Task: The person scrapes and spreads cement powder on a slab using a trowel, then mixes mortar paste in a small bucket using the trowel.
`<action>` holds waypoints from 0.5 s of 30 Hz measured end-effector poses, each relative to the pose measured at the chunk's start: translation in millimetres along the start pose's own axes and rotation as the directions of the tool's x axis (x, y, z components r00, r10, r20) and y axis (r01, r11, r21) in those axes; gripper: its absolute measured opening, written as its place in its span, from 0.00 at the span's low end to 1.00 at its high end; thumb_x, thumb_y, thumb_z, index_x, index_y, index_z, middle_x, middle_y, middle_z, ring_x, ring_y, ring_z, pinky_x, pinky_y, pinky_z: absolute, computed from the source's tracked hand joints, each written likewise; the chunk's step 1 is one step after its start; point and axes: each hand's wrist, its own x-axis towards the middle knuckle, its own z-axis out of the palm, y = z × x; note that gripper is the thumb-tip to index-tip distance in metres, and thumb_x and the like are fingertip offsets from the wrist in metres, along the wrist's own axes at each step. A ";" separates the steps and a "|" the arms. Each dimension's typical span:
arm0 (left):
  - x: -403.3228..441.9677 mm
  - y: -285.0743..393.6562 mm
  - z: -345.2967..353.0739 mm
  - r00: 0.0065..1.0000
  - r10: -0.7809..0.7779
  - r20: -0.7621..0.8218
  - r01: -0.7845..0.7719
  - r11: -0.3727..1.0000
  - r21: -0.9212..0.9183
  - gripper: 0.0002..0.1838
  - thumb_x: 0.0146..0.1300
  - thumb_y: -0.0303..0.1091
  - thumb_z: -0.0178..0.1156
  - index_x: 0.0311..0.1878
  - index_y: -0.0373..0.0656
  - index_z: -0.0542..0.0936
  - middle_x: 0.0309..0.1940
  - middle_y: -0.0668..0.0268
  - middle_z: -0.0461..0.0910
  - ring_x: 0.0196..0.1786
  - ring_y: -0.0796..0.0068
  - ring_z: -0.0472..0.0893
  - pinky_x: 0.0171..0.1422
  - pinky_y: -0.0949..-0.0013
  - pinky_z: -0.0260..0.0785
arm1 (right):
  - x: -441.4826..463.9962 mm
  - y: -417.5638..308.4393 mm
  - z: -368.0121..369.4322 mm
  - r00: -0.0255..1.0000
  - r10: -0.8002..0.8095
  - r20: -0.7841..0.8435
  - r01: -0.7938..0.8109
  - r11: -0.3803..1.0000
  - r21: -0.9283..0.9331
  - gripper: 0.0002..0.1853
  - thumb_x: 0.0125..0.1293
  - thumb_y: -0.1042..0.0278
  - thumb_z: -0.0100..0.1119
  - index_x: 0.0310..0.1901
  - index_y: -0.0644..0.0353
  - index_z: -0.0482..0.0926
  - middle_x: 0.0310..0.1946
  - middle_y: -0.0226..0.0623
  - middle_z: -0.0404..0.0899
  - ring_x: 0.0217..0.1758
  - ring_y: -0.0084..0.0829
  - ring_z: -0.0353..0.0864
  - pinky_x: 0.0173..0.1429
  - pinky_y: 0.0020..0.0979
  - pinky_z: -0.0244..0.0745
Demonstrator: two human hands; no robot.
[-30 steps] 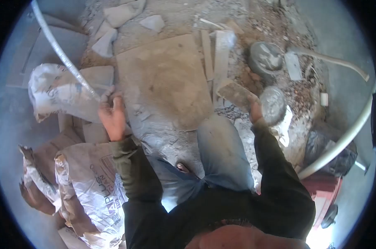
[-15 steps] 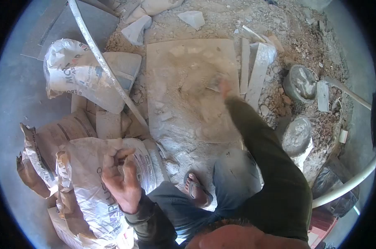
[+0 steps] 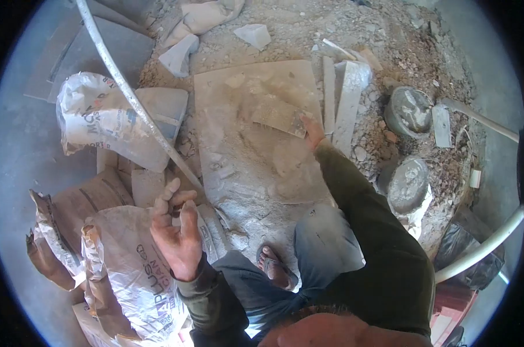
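My right hand (image 3: 313, 132) grips the right end of a dusty rectangular flat piece (image 3: 279, 117), which lies over a large square board (image 3: 221, 92) covered in grey-brown dust. My left hand (image 3: 178, 228) is raised above the paper bags at the lower left, its fingers apart and curled a little, with nothing in them. Below and behind it lies a crumpled white and brown paper bag (image 3: 132, 254). A long pale pipe (image 3: 123, 87) slants down from the top left, its lower end beyond my left hand.
A printed sack (image 3: 91, 118) lies at the left. Two round containers (image 3: 409, 113) with grey contents stand on rubble at the right, beside thin strips (image 3: 347, 104). A curved pipe (image 3: 482, 248) and a black bag (image 3: 467, 251) are at the lower right.
My right hand has carried the flat piece from the right onto the dusty board. My left hand has come back toward my body from beside the sack, and the view has shifted.
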 end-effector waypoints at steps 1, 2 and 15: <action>4.1 -3.6 4.5 1.000 0.005 0.009 -0.005 1.000 -0.014 0.18 0.58 0.22 0.54 0.53 0.32 0.75 0.36 0.62 0.81 0.39 0.78 0.76 0.49 0.74 0.66 | -6.2 -12.0 0.4 1.000 0.007 0.017 -0.007 1.000 -0.002 0.19 0.68 0.63 0.54 0.56 0.64 0.72 0.50 0.37 0.78 0.51 0.31 0.79 0.57 0.35 0.75; 8.8 -3.7 8.5 1.000 0.010 0.027 -0.009 1.000 -0.030 0.18 0.57 0.22 0.54 0.53 0.33 0.76 0.36 0.62 0.81 0.39 0.78 0.76 0.48 0.74 0.67 | -17.6 -23.4 -6.2 1.000 0.012 0.018 -0.012 1.000 -0.004 0.18 0.68 0.64 0.54 0.56 0.64 0.72 0.50 0.37 0.78 0.51 0.31 0.79 0.57 0.35 0.76; 65.7 -41.2 54.4 0.975 0.135 0.175 -0.145 0.989 0.043 0.20 0.62 0.29 0.50 0.55 0.26 0.72 0.39 0.60 0.81 0.44 0.73 0.77 0.52 0.71 0.68 | -299.8 -214.8 -128.8 0.816 -0.168 -0.554 0.116 0.985 -0.128 0.17 0.66 0.63 0.56 0.53 0.61 0.75 0.45 0.36 0.80 0.46 0.30 0.80 0.54 0.36 0.77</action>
